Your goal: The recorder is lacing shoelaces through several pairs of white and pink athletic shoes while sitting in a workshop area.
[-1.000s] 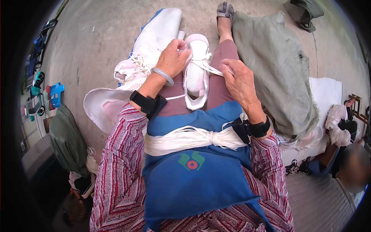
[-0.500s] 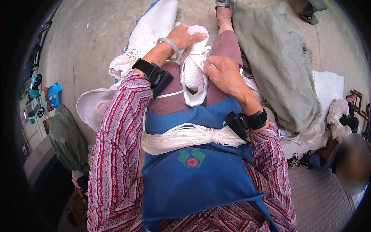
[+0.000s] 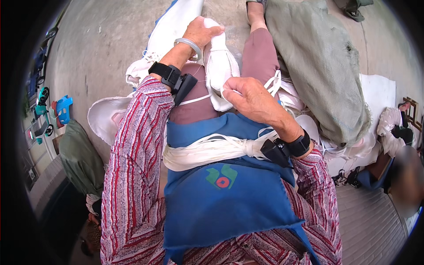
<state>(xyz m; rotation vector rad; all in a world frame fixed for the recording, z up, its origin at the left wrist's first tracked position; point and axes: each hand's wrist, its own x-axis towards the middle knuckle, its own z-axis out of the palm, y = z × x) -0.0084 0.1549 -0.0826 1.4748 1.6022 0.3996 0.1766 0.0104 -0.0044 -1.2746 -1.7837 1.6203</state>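
A white shoe (image 3: pixel 221 66) lies lengthwise on my lap, between my knees. My left hand (image 3: pixel 201 32) grips its far end from the left, a pale bangle on the wrist. My right hand (image 3: pixel 249 98) is closed at the shoe's near end and pinches a thin white lace (image 3: pixel 199 100) that runs left across my thigh. A bundle of white laces (image 3: pixel 207 150) lies across my blue apron (image 3: pixel 229 194), under my right forearm. Both wrists carry black strapped devices.
A grey-green sack (image 3: pixel 320 66) lies on the right beside my leg. More white shoes and white bags (image 3: pixel 145 66) sit on the concrete to the left. A green bag (image 3: pixel 79 159) and blue toys (image 3: pixel 62 110) are at far left. Another person's blurred form (image 3: pixel 404 172) is at right.
My left hand has slid forward along the shoe to its far end. My right hand moved down to the near end and took hold of the lace.
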